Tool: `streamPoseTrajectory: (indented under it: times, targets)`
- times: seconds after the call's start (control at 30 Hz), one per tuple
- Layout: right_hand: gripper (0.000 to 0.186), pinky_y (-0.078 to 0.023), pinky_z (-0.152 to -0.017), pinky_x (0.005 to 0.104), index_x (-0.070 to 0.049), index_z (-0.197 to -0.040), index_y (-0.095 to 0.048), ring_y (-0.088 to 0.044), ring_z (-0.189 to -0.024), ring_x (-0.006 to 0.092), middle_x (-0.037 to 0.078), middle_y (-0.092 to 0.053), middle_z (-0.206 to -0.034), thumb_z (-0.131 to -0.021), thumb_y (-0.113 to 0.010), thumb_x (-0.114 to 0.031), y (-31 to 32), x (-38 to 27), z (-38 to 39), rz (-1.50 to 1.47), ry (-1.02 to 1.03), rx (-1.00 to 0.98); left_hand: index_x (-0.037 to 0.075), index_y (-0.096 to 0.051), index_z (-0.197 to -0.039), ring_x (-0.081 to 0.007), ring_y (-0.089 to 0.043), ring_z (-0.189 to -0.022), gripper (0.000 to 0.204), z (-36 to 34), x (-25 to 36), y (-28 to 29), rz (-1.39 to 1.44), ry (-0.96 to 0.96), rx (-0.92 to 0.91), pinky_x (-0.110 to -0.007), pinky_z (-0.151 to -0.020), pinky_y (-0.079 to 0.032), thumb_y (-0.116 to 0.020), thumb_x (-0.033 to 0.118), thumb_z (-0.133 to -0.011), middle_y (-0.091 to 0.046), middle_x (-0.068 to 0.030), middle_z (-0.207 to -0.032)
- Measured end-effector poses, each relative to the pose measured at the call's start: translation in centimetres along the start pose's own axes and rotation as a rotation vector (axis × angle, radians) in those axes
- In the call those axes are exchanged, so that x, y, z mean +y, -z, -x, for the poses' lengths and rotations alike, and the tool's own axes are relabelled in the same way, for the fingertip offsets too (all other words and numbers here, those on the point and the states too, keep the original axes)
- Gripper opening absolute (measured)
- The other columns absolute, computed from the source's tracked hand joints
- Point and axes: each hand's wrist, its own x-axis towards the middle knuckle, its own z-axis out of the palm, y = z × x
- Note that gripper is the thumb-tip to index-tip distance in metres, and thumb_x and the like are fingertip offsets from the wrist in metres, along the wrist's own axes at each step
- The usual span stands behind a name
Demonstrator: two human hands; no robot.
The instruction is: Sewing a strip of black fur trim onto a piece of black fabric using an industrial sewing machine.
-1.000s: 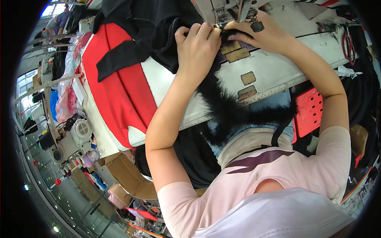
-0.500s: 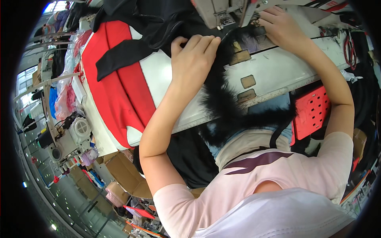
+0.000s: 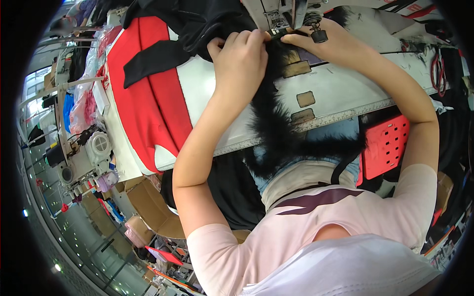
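Note:
At the sewing machine, my left hand is closed on the edge of a black garment, its fingertips just left of the presser foot. My right hand reaches in from the other side. Its thumb and fingers are bent together at the edge of a black fur trim, close by the foot; the machine head partly hides them. From the foot, the fur strip runs over the table edge toward me and lies across my lap. A narrow black band of fabric spreads out to the left.
Red fabric lies on the white table, whose front edge carries a measuring tape. Red-handled scissors rest at the right. Below stands a red perforated panel; a cardboard box is at lower left.
My right hand has moved left from beside the machine to the presser foot. My left hand has shifted slightly up toward the foot, along with the black garment.

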Motion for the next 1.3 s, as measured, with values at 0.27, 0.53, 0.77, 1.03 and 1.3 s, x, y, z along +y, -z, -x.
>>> streamPoseTrajectory:
  times: [0.27, 0.53, 0.77, 1.03, 1.3]
  targets:
    - [0.022, -0.047, -0.069, 0.0347, -0.007, -0.111, -0.068, -0.062, -0.078, 0.0225, 0.012, -0.065, -0.086, -0.095, -0.06, -0.018, 1.4, -0.5, -0.5, -0.049, -0.127, -0.019, 0.012, -0.063, -0.102, -0.0166, -0.058, -0.087, 0.02, 1.6, 2.7, -1.0, -0.298, 0.022, -0.043, -0.041, -0.086, -0.034, -0.067, 0.011, -0.082, -0.057, 0.0005, -0.087]
    - [0.027, -0.05, -0.069, 0.0322, -0.011, -0.108, -0.063, -0.061, -0.087, 0.0218, 0.006, -0.061, -0.098, -0.082, -0.062, -0.013, 0.2, -0.5, -0.8, 0.058, 0.083, 0.046, 0.006, -0.061, -0.099, -0.0255, -0.063, -0.082, 0.016, 0.7, 1.1, -0.8, 0.124, 0.077, 0.067, -0.037, -0.081, -0.043, -0.064, 0.005, -0.084, -0.063, -0.0064, -0.088]
    - [0.05, -0.048, -0.085, 0.0281, -0.018, -0.131, -0.057, -0.059, -0.111, 0.0162, 0.006, -0.05, -0.138, -0.082, -0.062, -0.014, 1.2, -2.2, -0.9, 0.419, 0.166, -0.152, 0.005, -0.058, -0.099, -0.0272, -0.064, -0.077, 0.017, 0.7, 0.7, -0.1, 0.47, 0.293, -0.037, -0.038, -0.075, -0.043, -0.063, 0.004, -0.083, -0.065, -0.0074, -0.082]
    - [0.05, -0.047, -0.09, 0.0315, -0.006, -0.126, -0.059, -0.059, -0.11, 0.0181, 0.006, -0.058, -0.128, -0.076, -0.061, -0.01, 1.5, -1.1, -0.1, 0.409, 0.096, -0.263, 0.011, -0.063, -0.094, -0.0186, -0.059, -0.081, 0.017, 1.5, 1.5, -1.0, -0.12, 0.006, 0.069, -0.039, -0.077, -0.039, -0.07, 0.019, -0.081, -0.058, -0.0008, -0.083]
    - [0.016, -0.053, -0.074, 0.0312, -0.004, -0.094, -0.061, -0.063, -0.088, 0.0212, 0.008, -0.063, -0.098, -0.079, -0.06, -0.009, 1.2, -0.9, -0.6, 0.39, 0.212, 0.019, 0.01, -0.062, -0.089, -0.0178, -0.058, -0.081, 0.015, 1.5, 2.6, -1.0, -0.219, -0.004, 0.014, -0.039, -0.075, -0.04, -0.067, 0.014, -0.076, -0.055, -0.0011, -0.082]
